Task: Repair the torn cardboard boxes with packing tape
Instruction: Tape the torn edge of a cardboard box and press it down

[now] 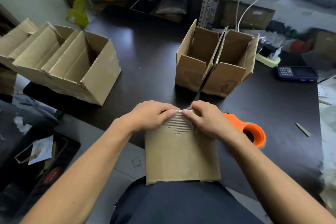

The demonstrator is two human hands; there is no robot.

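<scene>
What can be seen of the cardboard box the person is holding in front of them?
The cardboard box is plain brown corrugated board. It sits at the near edge of the dark table, its near end against the person's lap. Near its far edge the outer paper is torn off, baring ridged fluting. The left hand and right hand grip that far edge, thumbs nearly meeting over the tear. No tape is clearly visible on it.

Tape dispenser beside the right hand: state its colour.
Bright orange; the tape dispenser shows in the head view, on the dark table by the right hand.
</scene>
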